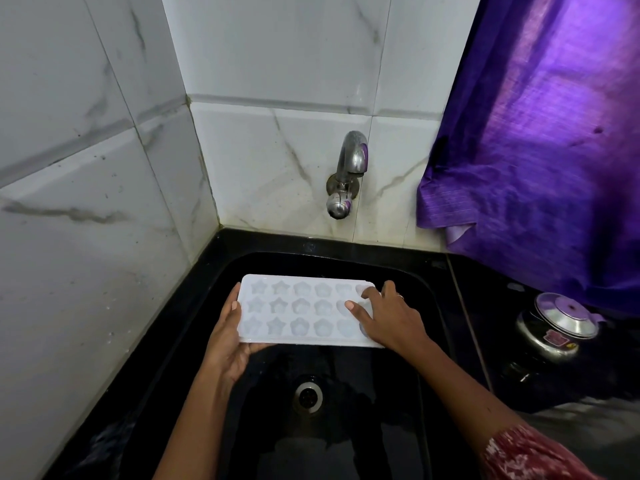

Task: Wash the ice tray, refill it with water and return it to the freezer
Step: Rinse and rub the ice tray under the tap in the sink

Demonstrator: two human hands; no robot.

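A white ice tray (298, 310) with star- and flower-shaped cells is held level over the black sink (398, 410). My left hand (227, 344) grips its left end, thumb on the top edge and fingers underneath. My right hand (388, 317) rests on the tray's right end, fingers spread across the cells there. The steel tap (346, 174) juts from the tiled wall above the tray, and no water runs from it. The drain (307, 396) lies below the tray.
White marble-look tiles form the corner at left and back. A purple curtain (540, 133) hangs at the right over the black counter. A steel pot with a lid (557, 327) stands on that counter, right of the sink.
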